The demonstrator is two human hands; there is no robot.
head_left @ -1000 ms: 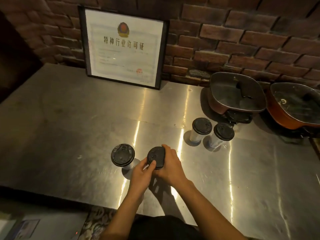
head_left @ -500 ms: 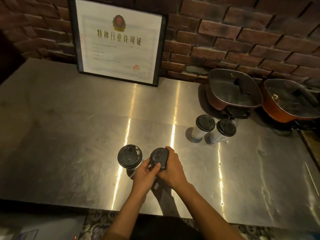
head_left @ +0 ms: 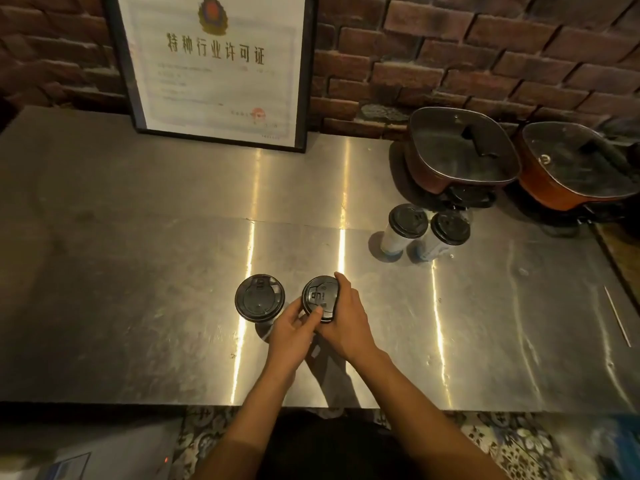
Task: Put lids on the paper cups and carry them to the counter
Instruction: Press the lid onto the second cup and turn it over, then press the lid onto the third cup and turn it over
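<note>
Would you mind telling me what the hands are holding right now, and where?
Both hands, left hand and right hand, grip the lidded cup at its lid rim.

Four black-lidded paper cups (head_left: 259, 299), upright

Counting what I see on the steel counter (head_left: 138, 271). Paper cups: four, each topped with a black lid, so four lids. Two sit near me, a lidded cup (head_left: 259, 299) and a held cup (head_left: 320, 299) under both hands; two more stand together further back, a far cup (head_left: 403, 230) and its neighbour (head_left: 446, 233). Electric pans: two (head_left: 460, 150) (head_left: 575, 164) (both with glass covers). Framed certificate (head_left: 221, 67): one. Hands: two, left hand (head_left: 294, 332) and right hand (head_left: 346, 323).
</note>
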